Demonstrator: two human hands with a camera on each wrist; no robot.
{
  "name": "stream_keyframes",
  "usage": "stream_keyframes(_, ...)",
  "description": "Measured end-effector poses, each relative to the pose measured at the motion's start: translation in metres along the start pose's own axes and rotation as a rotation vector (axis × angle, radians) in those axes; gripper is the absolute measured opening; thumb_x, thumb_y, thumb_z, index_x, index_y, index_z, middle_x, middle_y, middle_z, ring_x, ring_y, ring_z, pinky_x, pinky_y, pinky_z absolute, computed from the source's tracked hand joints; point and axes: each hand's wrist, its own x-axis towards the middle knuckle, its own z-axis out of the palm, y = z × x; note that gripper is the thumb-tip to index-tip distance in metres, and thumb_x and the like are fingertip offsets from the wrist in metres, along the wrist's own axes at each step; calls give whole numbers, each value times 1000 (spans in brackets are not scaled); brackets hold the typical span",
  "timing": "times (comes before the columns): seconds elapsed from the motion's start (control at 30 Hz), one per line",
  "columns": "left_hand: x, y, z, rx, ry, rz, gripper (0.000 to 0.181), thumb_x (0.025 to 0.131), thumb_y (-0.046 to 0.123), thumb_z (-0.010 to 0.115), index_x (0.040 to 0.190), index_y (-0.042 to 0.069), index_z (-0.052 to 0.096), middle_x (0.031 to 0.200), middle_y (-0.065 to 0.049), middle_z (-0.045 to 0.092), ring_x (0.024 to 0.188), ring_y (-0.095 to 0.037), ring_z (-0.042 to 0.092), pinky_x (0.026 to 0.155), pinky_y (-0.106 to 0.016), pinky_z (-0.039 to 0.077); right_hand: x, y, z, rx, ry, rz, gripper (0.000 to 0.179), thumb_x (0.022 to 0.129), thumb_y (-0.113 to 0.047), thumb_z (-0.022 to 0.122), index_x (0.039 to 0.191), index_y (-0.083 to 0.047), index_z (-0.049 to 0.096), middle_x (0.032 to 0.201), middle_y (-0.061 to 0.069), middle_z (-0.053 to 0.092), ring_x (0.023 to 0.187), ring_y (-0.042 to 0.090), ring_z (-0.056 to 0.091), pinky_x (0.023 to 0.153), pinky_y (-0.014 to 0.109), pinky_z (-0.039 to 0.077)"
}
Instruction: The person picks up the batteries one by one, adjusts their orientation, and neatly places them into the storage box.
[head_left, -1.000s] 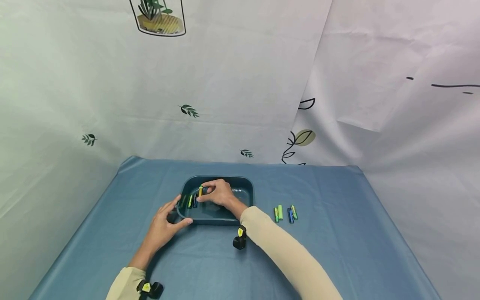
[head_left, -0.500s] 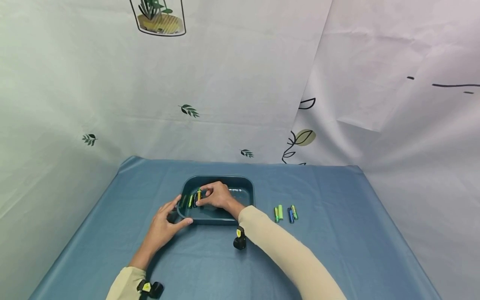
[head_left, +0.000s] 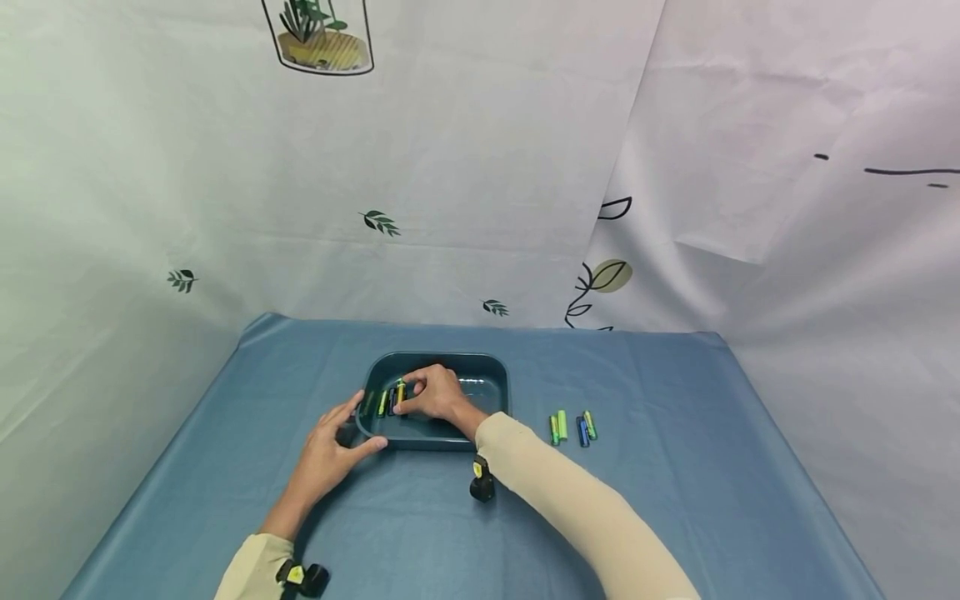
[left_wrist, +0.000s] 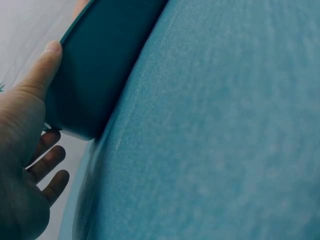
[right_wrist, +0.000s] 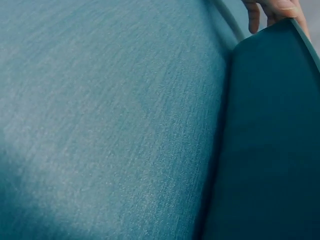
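Note:
A dark teal tray (head_left: pixel 442 442) with rounded corners sits on the blue cloth in the head view. Inside it, my right hand (head_left: pixel 437 393) pinches a yellow battery with a green end (head_left: pixel 401 391) between thumb and fingers. Left of that battery, a green-yellow battery (head_left: pixel 383 403) and a dark battery (head_left: pixel 392 401) lie side by side. My left hand (head_left: pixel 326 454) spans the tray's front left corner, its thumb on the near rim and fingers along the left side. In the left wrist view the left thumb (left_wrist: pixel 47 65) lies straight against the rim. The right wrist view leaves out the right hand.
Right of the tray, several batteries lie on the cloth: a green pair (head_left: pixel 562 425), a blue battery (head_left: pixel 582 432) and another green battery (head_left: pixel 590 425). A white patterned curtain (head_left: pixel 480 167) hangs behind the table's back edge.
My right hand has lowered the yellow battery slightly, bringing it close to the dark battery in the tray. The left hand keeps its place on the tray's corner.

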Motion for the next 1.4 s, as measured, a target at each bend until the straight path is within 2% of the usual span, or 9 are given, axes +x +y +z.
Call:
stream_keyframes(0.33, 1, 1, 1, 7, 2, -4, 93, 82, 47, 85, 159, 20, 40, 154, -26, 43, 130, -47, 50, 96, -66, 46, 0, 1, 1, 15, -23, 31, 51, 76, -32, 93, 121, -15, 77, 77, -8, 64, 69, 5, 57, 80, 27, 54)
stream_keyframes(1.03, 0, 0, 1, -6, 5, 1, 92, 83, 44, 85, 159, 18, 40, 154, -26, 43, 131, -47, 48, 96, -66, 45, 2, 3, 4, 29, -41, 25, 51, 75, -31, 94, 120, -14, 76, 82, -5, 63, 71, 9, 57, 70, 25, 51)
stream_keyframes(1.2, 1, 0, 2, -4, 3, -1, 92, 83, 46, 85, 159, 19, 40, 154, -26, 44, 130, -47, 49, 96, -66, 46, 0, 4, 1, 77, -40, -6, 50, 77, -30, 93, 122, -13, 75, 83, -5, 65, 72, 7, 59, 69, 25, 52)
stream_keyframes(1.4, 1, -1, 2, -1, 1, -2, 93, 83, 45, 85, 160, 19, 39, 153, -26, 44, 130, -47, 49, 96, -67, 45, -2, 3, -5, 206, -17, -41, 44, 81, -27, 90, 120, -11, 76, 87, 0, 68, 72, 9, 60, 65, 26, 52)
